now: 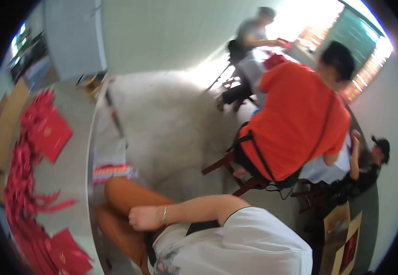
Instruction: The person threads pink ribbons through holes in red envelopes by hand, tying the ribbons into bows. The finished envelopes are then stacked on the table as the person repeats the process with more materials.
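My right hand (146,218), with a thin bracelet at the wrist, is closed with its fingers curled. It rests over my bare thighs, and nothing sticks out of it. My left hand is out of sight. Close to my knees lies a bundle of red, orange and white packets (112,172) in clear wrapping. On the table (77,178) to the left is a long heap of red ribbon-like straps (22,183). Two flat red pouches or folders, one farther up (52,135) and one nearer (68,252), bear small gold emblems.
An open cardboard box (11,123) stands behind the straps. A person in an orange shirt (299,119) sits at a white-topped table; two others sit beyond. Another open carton (341,243) stands at lower right. A grey door (73,36) is at upper left.
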Demonstrator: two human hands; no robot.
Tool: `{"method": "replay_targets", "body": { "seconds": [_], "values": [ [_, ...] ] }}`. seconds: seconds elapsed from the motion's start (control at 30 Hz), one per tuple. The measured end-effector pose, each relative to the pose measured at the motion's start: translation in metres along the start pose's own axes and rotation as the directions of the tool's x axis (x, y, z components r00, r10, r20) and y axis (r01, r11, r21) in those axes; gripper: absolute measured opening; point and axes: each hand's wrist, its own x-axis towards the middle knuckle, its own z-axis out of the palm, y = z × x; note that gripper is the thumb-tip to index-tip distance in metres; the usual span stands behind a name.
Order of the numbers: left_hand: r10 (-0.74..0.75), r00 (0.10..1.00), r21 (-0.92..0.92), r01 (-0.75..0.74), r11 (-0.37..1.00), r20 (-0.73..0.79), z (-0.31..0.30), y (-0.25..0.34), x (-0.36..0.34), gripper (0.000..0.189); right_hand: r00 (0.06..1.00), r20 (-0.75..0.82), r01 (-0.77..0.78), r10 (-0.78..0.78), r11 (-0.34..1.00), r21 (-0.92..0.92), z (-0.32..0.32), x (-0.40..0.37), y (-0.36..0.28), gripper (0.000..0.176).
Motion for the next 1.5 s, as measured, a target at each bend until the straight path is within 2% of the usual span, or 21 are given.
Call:
{"method": "replay_targets", "body": {
  "seconds": [0.03, 0.07, 0.1, 0.13, 0.2, 0.23, 0.3, 0.33, 0.4, 0.43, 0.5, 0.57, 0.67, 0.7, 0.77, 0.97, 1.13, 1.2, 1.27, 1.43, 1.5],
  "values": [
    [0.36, 0.911, 0.392, -0.411, 0.823, 0.2, -0.016, -0.038, 0.014, 0.045, 1.0, -0.02, -0.023, 0.024, 0.999, 0.043, 0.014, -0.001, 0.006, 0.011],
    [0.424, 0.845, 0.482, -0.535, 0.694, 0.326, -0.03, -0.057, 0.012, 0.046, 0.999, -0.032, 0.035, -0.032, 0.994, 0.1, -0.002, -0.001, 0.01, 0.011],
    [0.32, 0.911, 0.499, -0.41, 0.764, 0.26, -0.01, -0.017, -0.006, 0.048, 0.999, -0.009, -0.038, 0.04, 0.991, 0.126, -0.006, -0.002, 0.014, 0.009],
    [-0.267, 0.956, -0.06, 0.262, 0.963, -0.118, 0.018, 0.027, -0.014, 0.046, 0.996, -0.04, -0.066, 0.076, 0.973, 0.22, -0.011, 0.001, 0.02, 0.008],
    [-0.215, 0.957, -0.07, 0.206, 0.976, -0.195, 0.015, 0.012, -0.014, 0.038, 0.983, 0.052, -0.182, 0.177, 0.978, 0.103, 0.002, -0.012, 0.04, 0.009],
    [-0.248, 0.945, -0.197, 0.208, 0.958, -0.211, 0.019, 0.02, -0.017, 0.032, 0.952, -0.122, -0.255, 0.28, 0.948, 0.189, 0.008, -0.018, 0.048, 0.008],
    [-0.241, 0.955, -0.286, 0.186, 0.94, -0.171, 0.013, 0.015, -0.012, 0.025, 0.778, -0.341, -0.493, 0.528, 0.849, 0.189, 0.021, -0.025, 0.076, 0.02],
    [-0.232, 0.956, -0.266, 0.18, 0.947, -0.181, 0.026, 0.033, -0.016, 0.022, 0.61, -0.365, -0.639, 0.703, 0.709, 0.298, 0.036, -0.033, 0.097, 0.02],
    [-0.236, 0.953, -0.212, 0.195, 0.958, -0.188, 0.037, 0.051, -0.026, 0.019, 0.168, -0.068, -0.775, 0.983, 0.174, 0.608, 0.047, -0.042, 0.131, 0.021],
    [-0.216, 0.949, -0.133, 0.189, 0.973, -0.231, 0.035, 0.053, -0.024, 0.018, 0.153, -0.039, -0.775, 0.987, 0.144, 0.616, 0.065, -0.044, 0.149, 0.021],
    [-0.156, 0.945, -0.013, 0.159, 0.987, -0.286, 0.035, 0.051, -0.025, 0.019, 0.303, 0.181, -0.852, 0.936, 0.181, 0.491, 0.118, -0.06, 0.183, 0.026],
    [-0.148, 0.924, 0.114, 0.2, 0.973, -0.352, 0.04, 0.059, -0.027, 0.021, 0.324, 0.324, -0.847, 0.889, 0.119, 0.519, 0.17, -0.048, 0.194, 0.029],
    [-0.145, 0.955, 0.184, 0.196, 0.963, -0.26, 0.04, 0.063, -0.028, 0.028, 0.242, 0.599, -0.904, 0.763, -0.047, 0.425, 0.246, -0.026, 0.192, 0.032],
    [-0.153, 0.935, 0.183, 0.219, 0.958, -0.319, 0.045, 0.067, -0.029, 0.028, 0.139, 0.73, -0.95, 0.669, -0.117, 0.288, 0.252, -0.013, 0.187, 0.034],
    [-0.16, 0.913, 0.192, 0.245, 0.95, -0.375, 0.045, 0.068, -0.03, 0.028, 0.265, 0.693, -0.915, 0.67, -0.051, 0.399, 0.258, -0.002, 0.162, 0.035],
    [-0.122, 0.889, 0.287, 0.269, 0.919, -0.442, 0.057, 0.075, -0.027, 0.031, 0.34, 0.477, -0.843, 0.81, 0.039, 0.536, 0.22, -0.003, 0.104, 0.022],
    [-0.133, 0.866, 0.375, 0.341, 0.862, -0.481, 0.056, 0.076, -0.026, 0.038, 0.188, 0.458, -0.696, 0.869, -0.211, 0.686, 0.207, -0.007, 0.084, 0.014],
    [-0.096, 0.886, 0.437, 0.315, 0.843, -0.454, 0.053, 0.076, -0.027, 0.037, 0.199, 0.511, -0.592, 0.836, -0.313, 0.743, 0.208, -0.009, 0.079, 0.013],
    [-0.063, 0.905, 0.492, 0.286, 0.822, -0.42, 0.054, 0.077, -0.026, 0.037, 0.303, 0.477, -0.598, 0.825, -0.225, 0.769, 0.184, -0.001, 0.074, 0.012],
    [-0.124, 0.866, 0.368, 0.33, 0.869, -0.485, 0.07, 0.083, -0.024, 0.036, 0.364, 0.503, -0.521, 0.784, -0.276, 0.808, 0.176, 0.004, 0.075, 0.012],
    [-0.097, 0.876, 0.415, 0.318, 0.852, -0.472, 0.063, 0.079, -0.025, 0.04, 0.359, 0.624, -0.424, 0.694, -0.474, 0.772, 0.177, 0.002, 0.076, 0.012]
  ]
}}
